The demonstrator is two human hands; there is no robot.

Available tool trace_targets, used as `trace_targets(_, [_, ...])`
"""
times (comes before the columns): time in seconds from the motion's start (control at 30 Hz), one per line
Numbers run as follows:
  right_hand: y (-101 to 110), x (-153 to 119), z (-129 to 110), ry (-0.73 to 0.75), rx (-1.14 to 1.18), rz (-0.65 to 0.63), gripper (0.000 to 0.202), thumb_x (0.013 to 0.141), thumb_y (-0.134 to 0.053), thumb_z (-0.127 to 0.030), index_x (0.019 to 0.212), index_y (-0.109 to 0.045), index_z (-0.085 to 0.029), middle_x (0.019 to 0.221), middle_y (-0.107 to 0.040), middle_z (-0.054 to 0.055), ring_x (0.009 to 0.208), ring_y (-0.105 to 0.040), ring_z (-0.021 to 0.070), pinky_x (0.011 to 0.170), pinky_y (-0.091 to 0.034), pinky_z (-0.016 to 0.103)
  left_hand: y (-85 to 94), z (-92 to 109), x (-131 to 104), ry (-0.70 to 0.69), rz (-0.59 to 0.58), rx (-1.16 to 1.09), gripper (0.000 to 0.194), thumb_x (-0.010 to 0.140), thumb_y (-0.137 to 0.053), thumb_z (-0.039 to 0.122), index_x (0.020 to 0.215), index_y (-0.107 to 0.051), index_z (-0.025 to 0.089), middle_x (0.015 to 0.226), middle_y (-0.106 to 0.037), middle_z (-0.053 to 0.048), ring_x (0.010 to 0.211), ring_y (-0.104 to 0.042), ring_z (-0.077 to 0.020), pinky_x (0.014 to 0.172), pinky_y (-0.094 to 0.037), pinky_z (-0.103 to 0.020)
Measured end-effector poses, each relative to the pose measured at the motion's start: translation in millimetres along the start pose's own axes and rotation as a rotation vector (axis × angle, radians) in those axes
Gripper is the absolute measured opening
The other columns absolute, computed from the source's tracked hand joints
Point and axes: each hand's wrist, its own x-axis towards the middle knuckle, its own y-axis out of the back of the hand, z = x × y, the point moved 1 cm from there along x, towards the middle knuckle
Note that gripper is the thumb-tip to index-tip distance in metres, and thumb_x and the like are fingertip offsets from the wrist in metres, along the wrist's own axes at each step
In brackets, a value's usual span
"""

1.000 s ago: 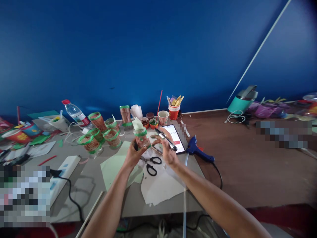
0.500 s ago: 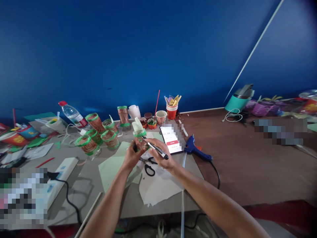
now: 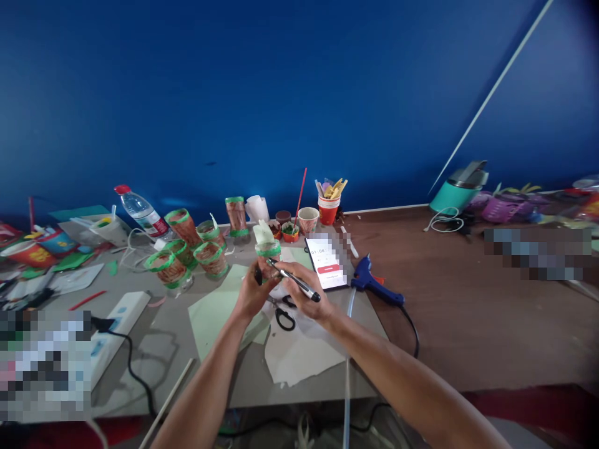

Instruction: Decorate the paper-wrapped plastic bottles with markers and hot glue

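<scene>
My left hand (image 3: pixel 255 290) is wrapped round a small brown cup with a green rim (image 3: pixel 268 251); a pale green piece (image 3: pixel 263 232) stands up out of it. A black and silver pen (image 3: pixel 299 282) is gripped in my right hand (image 3: pixel 309 296), its tip at the cup's side. A dark object shows at my left fingers, too small to name. Below my hands, black-handled scissors (image 3: pixel 284 319) lie on white paper (image 3: pixel 299 355), partly hidden by the hands. Pale green paper (image 3: pixel 210 305) lies to the left.
Several brown and green cups (image 3: pixel 210 259) stand at the left, near a bottle (image 3: pixel 143 215) and a power strip (image 3: pixel 116 330). Right of my hands lie a phone (image 3: pixel 327 268) and a blue glue gun (image 3: pixel 374 284). A red cup (image 3: pixel 329 211) holds plastic cutlery.
The whole view has shifted slightly, with objects a little further right. My hands keep their hold on the cup and pen, the pen tip still at the cup.
</scene>
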Motion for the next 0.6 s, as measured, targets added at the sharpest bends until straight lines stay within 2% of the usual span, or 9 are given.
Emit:
trace_targets(0.17, [-0.2,0.0,5.1,-0.068,0.001,0.061,0.035,0.096,-0.046,-0.044,0.115,-0.064,-0.021,0.101,-0.071,0.009,0.092,-0.067,0.0217,0.082,-0.054,0.034,0.7,4.7,-0.4,0.013,0.008,-0.049,0.052,0.07,-0.075,0.04,0.114,-0.059,0.016,0.109,-0.07,-0.01,0.102,-0.065,-0.0255,0.089,-0.048,-0.036])
trace_targets(0.47, [0.7,0.8,-5.4,-0.01,-0.025,-0.047,0.031,0.096,-0.046,-0.039,0.118,-0.063,-0.024,0.11,-0.07,0.01,0.105,-0.064,0.0238,0.091,-0.051,0.039,-1.4,4.0,-2.1,-0.02,0.061,0.07,0.035,0.068,-0.071,0.028,0.099,-0.059,0.018,0.086,-0.068,-0.002,0.083,-0.064,-0.0188,0.078,-0.05,-0.031])
trace_targets(0.6, [-0.1,0.6,-2.2,-0.008,-0.018,-0.018,0.032,0.095,-0.046,-0.04,0.117,-0.062,-0.023,0.109,-0.07,0.01,0.103,-0.065,0.0232,0.09,-0.052,0.038,-1.1,7.0,-1.7,-0.025,0.026,0.027,0.04,0.069,-0.071,0.029,0.106,-0.059,0.017,0.097,-0.07,-0.005,0.091,-0.065,-0.0212,0.082,-0.05,-0.032])
